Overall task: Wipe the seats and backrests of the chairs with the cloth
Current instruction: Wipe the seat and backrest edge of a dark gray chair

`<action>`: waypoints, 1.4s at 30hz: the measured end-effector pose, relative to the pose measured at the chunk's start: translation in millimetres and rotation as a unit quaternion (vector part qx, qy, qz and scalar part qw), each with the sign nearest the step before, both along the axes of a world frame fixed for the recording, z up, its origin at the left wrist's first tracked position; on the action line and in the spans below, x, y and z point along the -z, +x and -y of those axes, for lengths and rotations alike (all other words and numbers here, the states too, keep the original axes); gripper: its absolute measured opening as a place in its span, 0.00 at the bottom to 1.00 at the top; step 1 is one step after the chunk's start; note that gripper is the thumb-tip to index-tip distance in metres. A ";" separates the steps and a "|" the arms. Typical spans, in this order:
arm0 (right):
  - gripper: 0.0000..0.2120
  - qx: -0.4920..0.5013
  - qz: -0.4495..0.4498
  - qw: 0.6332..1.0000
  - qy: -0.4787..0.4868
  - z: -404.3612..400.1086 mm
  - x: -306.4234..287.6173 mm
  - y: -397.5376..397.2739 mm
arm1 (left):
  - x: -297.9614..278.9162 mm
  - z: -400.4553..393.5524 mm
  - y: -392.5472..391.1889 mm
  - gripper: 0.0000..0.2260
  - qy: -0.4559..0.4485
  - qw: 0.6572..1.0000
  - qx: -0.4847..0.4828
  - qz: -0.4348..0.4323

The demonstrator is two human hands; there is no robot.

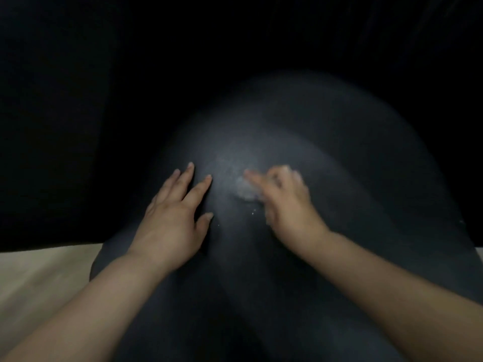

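Observation:
A dark grey chair (300, 131) fills the middle of the view, its padded surface rounded and dimly lit. My left hand (172, 220) lies flat on it with fingers spread, holding nothing. My right hand (285, 202) is blurred with motion and presses a small pale cloth (244, 190) against the padding, just right of my left fingertips. Only a bit of the cloth shows past the fingers. A few pale specks dot the padding between my hands.
A light wooden floor (39, 278) shows at the lower left beside the chair. Everything above and around the chair is black and unlit, so nothing can be made out there.

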State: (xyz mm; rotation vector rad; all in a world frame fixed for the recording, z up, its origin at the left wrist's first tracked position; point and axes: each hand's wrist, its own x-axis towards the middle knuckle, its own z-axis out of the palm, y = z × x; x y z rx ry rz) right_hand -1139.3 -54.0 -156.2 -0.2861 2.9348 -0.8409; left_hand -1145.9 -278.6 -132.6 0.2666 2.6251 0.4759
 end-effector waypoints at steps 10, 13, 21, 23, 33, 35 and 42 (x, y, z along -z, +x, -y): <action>0.25 0.132 -0.019 0.991 -0.033 71.7 -2.9 39.2 | 3.5 39.8 30.9 0.29 0.003 1.000 0.018 -0.020; 0.14 0.252 -0.028 0.966 -0.052 24.9 3.9 9.9 | 3.9 51.2 41.1 0.29 0.003 1.000 0.011 -0.015; 0.26 0.079 0.015 0.996 -0.047 116.4 3.6 71.9 | -1.6 63.2 62.3 0.28 0.007 1.000 -0.006 -0.004; 0.24 0.030 0.001 0.998 -0.049 105.8 2.1 64.6 | -2.6 64.2 63.9 0.28 0.007 1.000 -0.008 0.001; 0.20 -0.059 0.015 0.997 -0.040 145.8 -5.0 96.7 | 0.3 70.4 70.8 0.31 0.002 1.000 -0.028 -0.002; 0.26 -0.047 0.000 0.999 -0.022 127.5 -3.1 77.6 | 1.2 73.7 74.9 0.32 0.000 0.999 -0.039 0.001; 0.24 0.157 -0.015 0.987 -0.006 108.9 2.5 33.7 | 6.3 77.0 78.2 0.34 0.008 0.999 -0.036 -0.006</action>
